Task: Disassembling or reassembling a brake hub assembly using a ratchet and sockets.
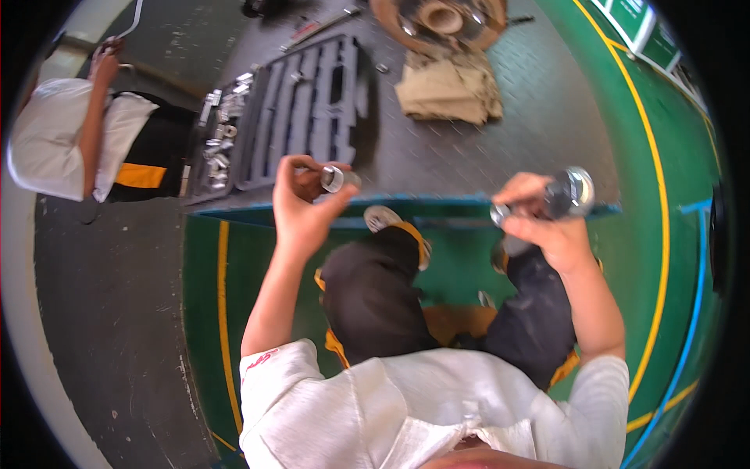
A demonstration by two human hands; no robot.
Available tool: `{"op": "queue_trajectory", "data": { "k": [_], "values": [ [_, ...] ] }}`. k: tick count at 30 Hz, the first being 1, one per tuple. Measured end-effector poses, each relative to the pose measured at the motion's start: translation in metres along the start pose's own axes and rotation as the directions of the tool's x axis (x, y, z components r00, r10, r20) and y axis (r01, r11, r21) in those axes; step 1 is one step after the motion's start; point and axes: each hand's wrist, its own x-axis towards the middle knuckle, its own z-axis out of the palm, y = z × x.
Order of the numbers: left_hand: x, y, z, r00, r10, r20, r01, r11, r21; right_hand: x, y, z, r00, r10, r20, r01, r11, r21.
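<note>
My left hand (301,211) is closed around a small shiny metal socket (336,179), pinched between thumb and fingers above the table's near edge. My right hand (547,227), also closed, grips a dark and shiny metal piece with a large round end (574,192). A smaller bright metal end (499,213) shows at its fingertips; blur hides whether the two ends belong to one piece. Beyond my left hand lies an open grey plastic socket case (269,117) with long slots. Several loose metal sockets (219,148) lie in its left part.
On the dark metal table (547,109) lie a folded tan cloth (449,87), a round brown part with a hollow hub (441,19), and a long metal tool (324,27). A co-worker's arm (94,117) is at the far left. Yellow lines (656,180) mark the green floor.
</note>
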Motion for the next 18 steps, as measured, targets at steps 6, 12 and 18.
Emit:
{"op": "queue_trajectory", "data": {
  "k": [6, 12, 18],
  "values": [
    [-0.044, 0.007, 0.1, 0.921, 0.237, 0.309, -0.341, 0.873, 0.349, -0.006, 0.006, 0.011, 0.996, -0.071, 0.06, 0.081, 0.978, -0.193],
    [-0.045, 0.002, 0.112, 0.853, 0.413, 0.32, -0.515, 0.77, 0.377, -0.006, 0.012, 0.012, 0.978, -0.163, 0.127, 0.197, 0.92, -0.34],
    [-0.047, -0.014, 0.108, 0.745, 0.577, 0.336, -0.666, 0.608, 0.432, -0.005, 0.019, 0.019, 0.979, -0.127, 0.162, 0.189, 0.861, -0.472]
  ]
}}
